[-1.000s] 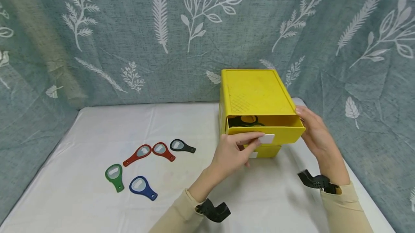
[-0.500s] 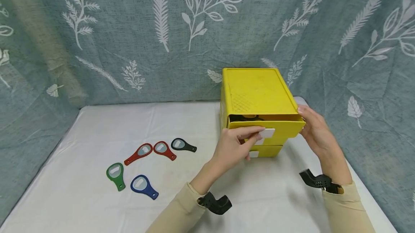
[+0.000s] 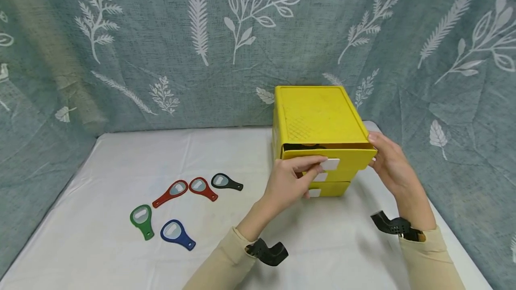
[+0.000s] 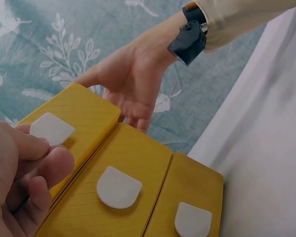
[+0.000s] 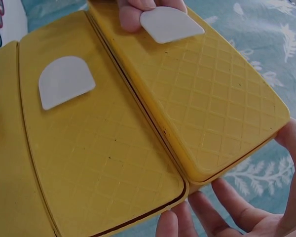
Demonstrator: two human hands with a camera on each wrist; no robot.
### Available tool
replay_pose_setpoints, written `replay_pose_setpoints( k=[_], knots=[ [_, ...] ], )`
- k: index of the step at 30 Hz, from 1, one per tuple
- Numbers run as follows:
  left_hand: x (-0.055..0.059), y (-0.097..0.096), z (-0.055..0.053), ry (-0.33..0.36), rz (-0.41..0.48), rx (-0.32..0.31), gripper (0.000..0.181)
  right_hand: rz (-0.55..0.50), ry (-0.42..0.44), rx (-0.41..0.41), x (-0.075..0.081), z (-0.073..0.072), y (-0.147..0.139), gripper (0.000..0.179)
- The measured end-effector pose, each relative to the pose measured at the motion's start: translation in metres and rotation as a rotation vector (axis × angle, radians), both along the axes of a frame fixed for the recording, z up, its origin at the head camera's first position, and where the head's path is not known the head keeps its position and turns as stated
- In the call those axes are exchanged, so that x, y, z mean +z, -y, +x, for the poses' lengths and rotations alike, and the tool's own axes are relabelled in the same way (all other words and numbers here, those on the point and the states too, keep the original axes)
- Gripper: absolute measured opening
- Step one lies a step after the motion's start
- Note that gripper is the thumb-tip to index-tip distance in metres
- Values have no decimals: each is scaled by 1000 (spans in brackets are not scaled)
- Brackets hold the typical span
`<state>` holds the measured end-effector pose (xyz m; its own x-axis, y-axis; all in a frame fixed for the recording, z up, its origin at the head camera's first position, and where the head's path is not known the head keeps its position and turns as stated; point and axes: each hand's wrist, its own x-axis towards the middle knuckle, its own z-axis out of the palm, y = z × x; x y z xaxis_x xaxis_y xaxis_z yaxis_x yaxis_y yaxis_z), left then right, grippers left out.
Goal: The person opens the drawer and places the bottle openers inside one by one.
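Note:
A yellow three-drawer box [image 3: 318, 113] stands at the table's right rear. Its top drawer [image 3: 350, 163] is slightly out, leaving a narrow gap with dark contents barely visible. My left hand [image 3: 285, 183] pinches the white tab [image 4: 52, 129] on that drawer between thumb and fingers. Against the box's right side rests my right hand [image 3: 392, 164]. Its thumb lies at the upper front corner, and its fairly straight fingers [image 5: 241, 207] lie along the side wall. The middle drawer [image 5: 98, 143] and bottom drawer [image 4: 192, 182] sit flush below.
On the white-covered table [image 3: 101, 164], left of the box, lie several bottle openers: green [image 3: 142, 220], blue [image 3: 178, 235], black [image 3: 227, 182], and two red, one [image 3: 171, 192] beside the other [image 3: 203, 188]. A patterned curtain [image 3: 161, 48] hangs behind and on both sides.
The top drawer has slid inward with my left hand on its tab, narrowing the opening over its contents. My right hand stays at the box's side.

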<state>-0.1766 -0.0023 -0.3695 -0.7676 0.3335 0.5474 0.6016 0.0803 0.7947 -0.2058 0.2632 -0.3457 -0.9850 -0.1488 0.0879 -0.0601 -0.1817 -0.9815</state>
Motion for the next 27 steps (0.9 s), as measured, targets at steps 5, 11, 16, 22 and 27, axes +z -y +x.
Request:
replay_pose_setpoints(
  k=[5,11,16,22,27],
  knots=[
    [-1,0,-3,-3,9,-2,24,2,1,-4,0,-1,0,24],
    [-1,0,-5,15,20,-3,24,3,5,-3,0,-2,2,24],
    [0,0,-7,31,32,-15,24,3,-7,-5,-1,-3,2,22],
    [0,0,-9,61,39,-22,24,3,-23,1,-2,-1,1,22],
    [-2,1,-12,74,34,-24,24,11,-43,1,-3,0,2,23]
  ],
)
